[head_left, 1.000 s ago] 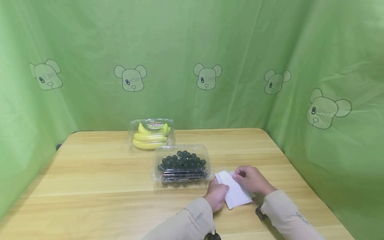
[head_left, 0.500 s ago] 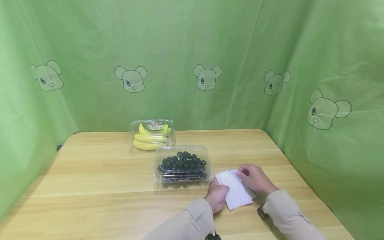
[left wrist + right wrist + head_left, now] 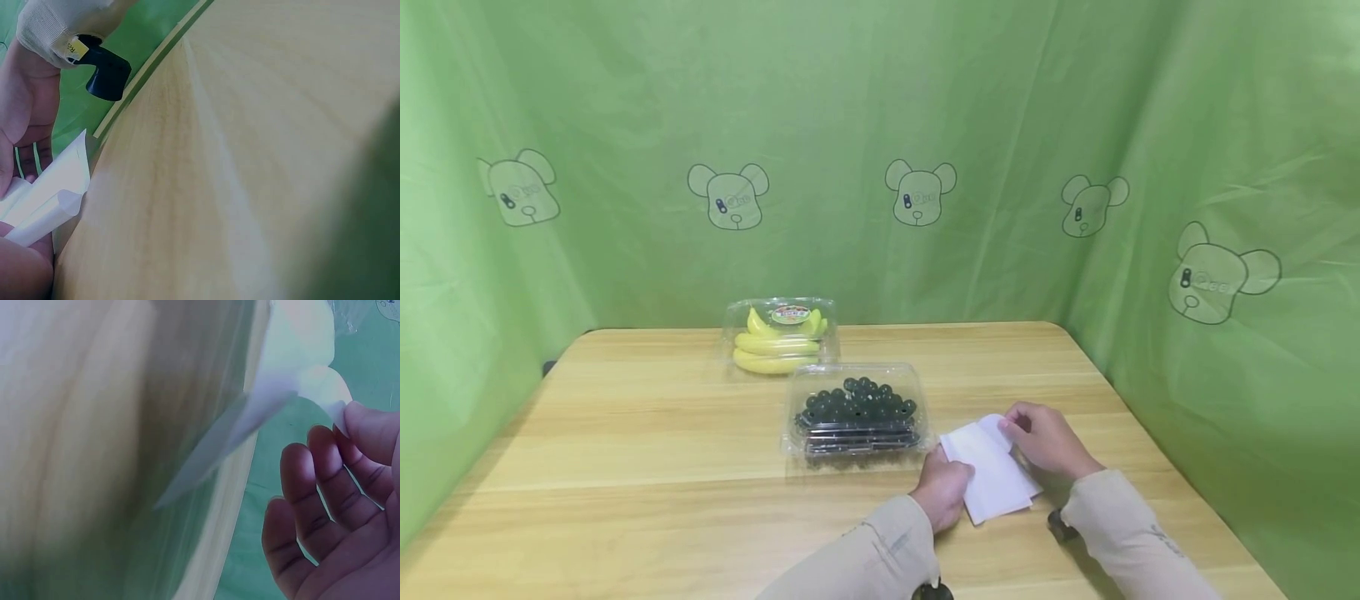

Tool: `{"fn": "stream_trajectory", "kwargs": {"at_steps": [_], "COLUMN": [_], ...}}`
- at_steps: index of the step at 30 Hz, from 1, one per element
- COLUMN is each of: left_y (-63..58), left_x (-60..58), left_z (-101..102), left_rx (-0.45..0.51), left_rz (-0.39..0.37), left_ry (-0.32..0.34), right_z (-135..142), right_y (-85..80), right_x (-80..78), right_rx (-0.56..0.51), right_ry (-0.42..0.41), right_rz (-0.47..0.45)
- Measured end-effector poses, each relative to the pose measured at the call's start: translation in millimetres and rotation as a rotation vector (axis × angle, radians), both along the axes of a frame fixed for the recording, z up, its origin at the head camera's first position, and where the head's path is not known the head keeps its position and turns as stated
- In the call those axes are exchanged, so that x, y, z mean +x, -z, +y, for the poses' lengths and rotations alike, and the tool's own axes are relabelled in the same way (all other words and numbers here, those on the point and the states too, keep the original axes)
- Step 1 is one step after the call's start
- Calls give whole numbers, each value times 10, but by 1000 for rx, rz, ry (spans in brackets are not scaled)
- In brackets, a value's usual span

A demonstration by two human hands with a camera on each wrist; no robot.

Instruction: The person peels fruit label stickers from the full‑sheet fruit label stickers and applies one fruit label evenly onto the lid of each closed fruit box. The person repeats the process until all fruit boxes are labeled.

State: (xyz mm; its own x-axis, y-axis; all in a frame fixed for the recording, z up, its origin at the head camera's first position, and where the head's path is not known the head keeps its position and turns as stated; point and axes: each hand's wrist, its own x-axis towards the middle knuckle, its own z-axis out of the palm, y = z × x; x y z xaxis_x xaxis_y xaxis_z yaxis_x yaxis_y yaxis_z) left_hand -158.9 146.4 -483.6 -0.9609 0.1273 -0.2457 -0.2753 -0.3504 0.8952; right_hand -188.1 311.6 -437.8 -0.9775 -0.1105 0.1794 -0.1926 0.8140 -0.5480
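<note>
My left hand (image 3: 943, 490) holds the left edge of a folded white paper sheet (image 3: 988, 475), thumb on top, in front of the grape box. At the sheet's far right corner, my right hand (image 3: 1048, 437) pinches a flap between thumb and forefinger. In the right wrist view that flap (image 3: 328, 384) has a rounded edge and bends up toward the thumb; the other fingers curl loosely below. The left wrist view shows the paper (image 3: 59, 187) curling, with its layers apart. A clear plastic box (image 3: 917, 387) of dark grapes (image 3: 857, 404) stands just left of the paper.
Behind the grapes, a second clear box (image 3: 726, 337) holds yellow bananas (image 3: 775, 354) and bears an oval label (image 3: 790, 314). Everything stands on a wood-grain table (image 3: 625, 450). Green curtains (image 3: 820, 100) with bear-head drawings enclose its back and sides.
My right hand has moved slightly up and to the right, drawing the paper's far corner outward so the layers spread. The left hand and both fruit boxes stay put.
</note>
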Motion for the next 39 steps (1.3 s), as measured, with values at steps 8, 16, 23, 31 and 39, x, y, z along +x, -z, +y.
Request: {"fn": "stream_trajectory", "kwargs": {"at_steps": [8,16,23,31,39], "left_y": [-4,23,12,1,0], "left_x": [-4,-21,-19,-19,-21], "left_z": [7,-1,-5,-6,14], "left_rx": [-6,12,17,3,-1], "left_rz": [9,34,20,20,11], "left_ry": [-5,7,8,3,-7], "right_z": [32,71,100,167,219], "right_y": [-28,-51,-83,-97,-114], "right_x": [-18,-29,-16,-34,-38], "right_rx": [13,4,-18,-14,-2], "right_ry": [18,24,44,60,71], "right_rz": [8,35,-5,6,28]}}
